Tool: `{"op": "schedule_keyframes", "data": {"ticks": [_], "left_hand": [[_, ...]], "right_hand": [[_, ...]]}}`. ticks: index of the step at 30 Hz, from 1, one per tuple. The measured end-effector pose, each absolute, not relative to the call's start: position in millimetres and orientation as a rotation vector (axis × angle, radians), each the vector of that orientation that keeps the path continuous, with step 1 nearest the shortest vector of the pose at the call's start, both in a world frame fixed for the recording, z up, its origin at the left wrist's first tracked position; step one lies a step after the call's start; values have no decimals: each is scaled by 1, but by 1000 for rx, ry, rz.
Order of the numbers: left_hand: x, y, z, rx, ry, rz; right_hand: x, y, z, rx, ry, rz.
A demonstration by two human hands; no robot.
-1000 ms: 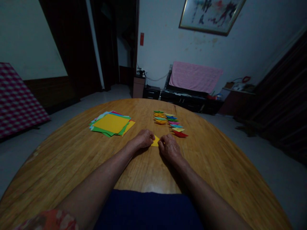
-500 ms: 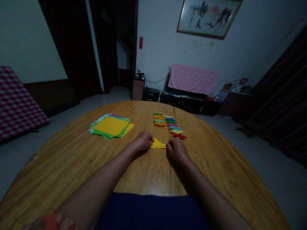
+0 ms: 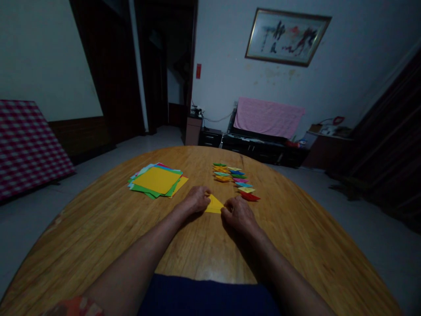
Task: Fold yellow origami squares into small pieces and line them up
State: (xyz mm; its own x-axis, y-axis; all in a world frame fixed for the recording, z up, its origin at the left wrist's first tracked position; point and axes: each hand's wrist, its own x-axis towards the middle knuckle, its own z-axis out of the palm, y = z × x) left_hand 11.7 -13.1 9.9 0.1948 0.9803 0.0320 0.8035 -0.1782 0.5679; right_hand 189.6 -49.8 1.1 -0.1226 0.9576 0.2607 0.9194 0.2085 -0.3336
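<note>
Between my hands lies a folded sheet of yellow paper (image 3: pixel 215 205), triangular above with a flat strip along its near edge. My left hand (image 3: pixel 197 199) pinches its left side, with the fingers curled over the paper. At the right corner, the closed fingers of my right hand (image 3: pixel 239 212) grip the edge. Just beyond my right hand sits a red paper boat (image 3: pixel 250 196), the nearest of several small folded boats in two rows. An orange paper boat (image 3: pixel 222 179) is at the near end of the left row.
A loose stack of coloured square paper (image 3: pixel 158 180), yellow on top, lies left of my hands on the round wooden table (image 3: pixel 108 228). Beyond the table stand a low black cabinet (image 3: pixel 256 149) and a pink cloth (image 3: pixel 268 116) over something.
My right hand has moved in to the paper's right corner and now grips it. More of the yellow triangle shows. The whole view has shifted, with everything lower in the picture.
</note>
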Motion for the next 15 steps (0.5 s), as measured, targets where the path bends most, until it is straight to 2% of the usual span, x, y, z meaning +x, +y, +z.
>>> {"op": "schedule_keyframes", "data": {"ticks": [6, 11, 15], "left_hand": [[8, -11, 10, 2157, 1797, 484], [15, -12, 11, 2052, 1866, 409], [18, -13, 16, 1920, 1887, 487]], "right_hand": [[191, -45, 0, -1748, -2077, 179], [190, -47, 2, -1763, -2093, 211], [190, -49, 3, -1770, -2091, 230]]}}
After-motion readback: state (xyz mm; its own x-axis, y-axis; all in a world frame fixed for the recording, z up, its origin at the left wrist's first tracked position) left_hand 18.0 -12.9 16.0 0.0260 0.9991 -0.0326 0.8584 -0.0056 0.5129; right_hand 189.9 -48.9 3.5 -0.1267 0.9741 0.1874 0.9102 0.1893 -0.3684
